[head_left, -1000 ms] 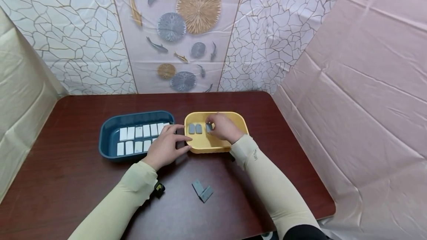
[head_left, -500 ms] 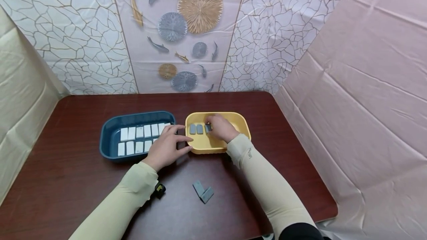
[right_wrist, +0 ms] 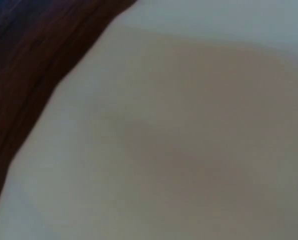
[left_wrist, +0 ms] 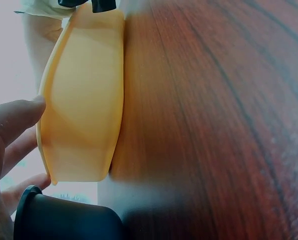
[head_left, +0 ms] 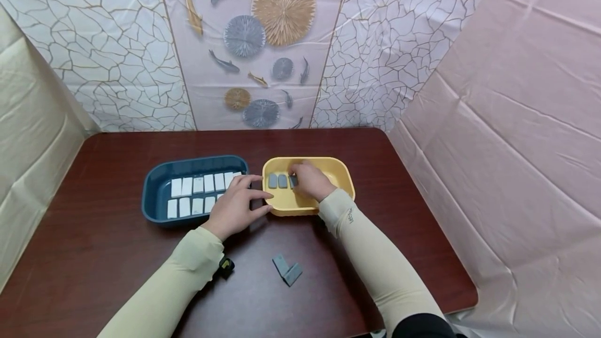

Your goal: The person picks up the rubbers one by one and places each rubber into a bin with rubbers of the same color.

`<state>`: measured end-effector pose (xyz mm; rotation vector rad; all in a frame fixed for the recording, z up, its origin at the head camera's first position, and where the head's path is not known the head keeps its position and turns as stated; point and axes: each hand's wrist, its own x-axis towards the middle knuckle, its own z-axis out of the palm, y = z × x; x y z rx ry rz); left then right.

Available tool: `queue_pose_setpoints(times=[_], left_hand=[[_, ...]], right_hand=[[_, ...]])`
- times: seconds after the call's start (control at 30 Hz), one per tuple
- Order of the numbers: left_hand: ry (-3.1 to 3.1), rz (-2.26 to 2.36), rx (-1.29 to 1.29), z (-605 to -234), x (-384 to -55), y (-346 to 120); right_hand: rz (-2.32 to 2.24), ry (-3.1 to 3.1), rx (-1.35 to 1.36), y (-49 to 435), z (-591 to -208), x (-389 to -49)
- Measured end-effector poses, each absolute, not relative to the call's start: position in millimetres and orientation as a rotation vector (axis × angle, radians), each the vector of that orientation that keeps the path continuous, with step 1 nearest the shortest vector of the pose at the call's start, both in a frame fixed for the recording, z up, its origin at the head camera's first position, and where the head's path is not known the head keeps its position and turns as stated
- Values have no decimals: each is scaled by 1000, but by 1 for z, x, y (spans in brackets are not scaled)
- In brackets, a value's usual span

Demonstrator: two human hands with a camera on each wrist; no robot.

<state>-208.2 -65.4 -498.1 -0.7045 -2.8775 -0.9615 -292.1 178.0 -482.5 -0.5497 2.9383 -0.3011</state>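
Note:
My right hand (head_left: 312, 180) reaches into the yellow tray (head_left: 345, 186) and pinches a small grey tile (head_left: 293, 181), partly hidden by the fingers. To its left, two similar grey tiles (head_left: 277, 181) stand in line on the tray floor. My left hand (head_left: 237, 207) has its fingers spread, fingertips at the tray's left rim; the left wrist view shows the thumb and fingers along the rim of the yellow tray (left_wrist: 84, 100). Two more grey tiles (head_left: 287, 270) lie on the table in front, set in a V. A blurred pale surface fills most of the right wrist view.
A dark blue tray (head_left: 152, 213) stands left of the yellow one, holding two rows of white tiles (head_left: 187, 186); my left hand hides its right end. The brown table (head_left: 112, 260) reaches a patterned cloth backdrop (head_left: 263, 40).
The grey tile in my right hand has shifted slightly left, closer to the two others in the tray. The left hand stays at the rim. The head view has shifted a little.

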Motion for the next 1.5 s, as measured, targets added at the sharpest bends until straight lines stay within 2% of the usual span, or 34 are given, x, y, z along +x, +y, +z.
queue_pose_setpoints(times=[0.23,0.4,0.53,0.8,1.2,1.5], left_hand=[[-2894,-967,-702,-497,-210,-63],[-2885,-970,-715,-495,-210,-61],[-2882,-963,-713,-495,-209,-61],[-2876,-955,-702,-493,-207,-62],[-2879,-967,-681,-494,-205,-62],[-2889,-955,-683,-498,-208,-64]], right_hand=[[-311,2928,-579,185,-480,-292],[-353,2950,-558,192,-467,-279],[-397,3000,-631,197,-450,-256],[-420,2979,-811,200,-423,-189],[-194,2781,-877,189,-449,-108],[32,2894,-928,172,-464,-85]])
